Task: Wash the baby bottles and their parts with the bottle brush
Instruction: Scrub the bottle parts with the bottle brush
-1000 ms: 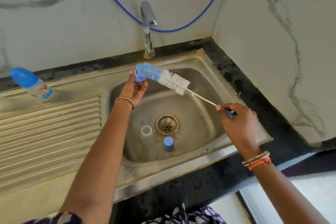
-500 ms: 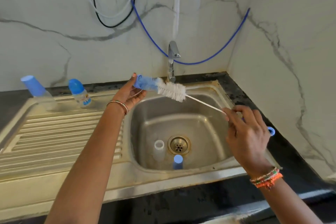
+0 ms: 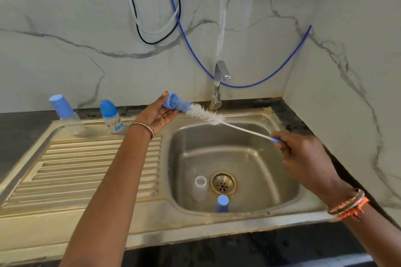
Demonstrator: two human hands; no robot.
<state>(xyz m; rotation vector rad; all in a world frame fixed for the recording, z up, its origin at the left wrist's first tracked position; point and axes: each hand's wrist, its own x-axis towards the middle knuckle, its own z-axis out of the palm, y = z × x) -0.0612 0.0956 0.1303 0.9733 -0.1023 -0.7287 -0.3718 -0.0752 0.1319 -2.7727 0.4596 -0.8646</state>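
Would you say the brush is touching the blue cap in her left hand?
Touching: the head view shows the brush with its blue tip pushed inside the blue cap, which the left hand holds.

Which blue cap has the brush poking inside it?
The blue cap held in the left hand; the other caps sit on bottles or stand in the sink.

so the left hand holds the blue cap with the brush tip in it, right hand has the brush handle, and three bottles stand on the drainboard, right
Not quite: the head view shows two bottles on the drainboard, one blue-capped bottle and a second bottle. The rest holds: the left hand holds the blue cap with the brush tip inside, and the right hand grips the handle.
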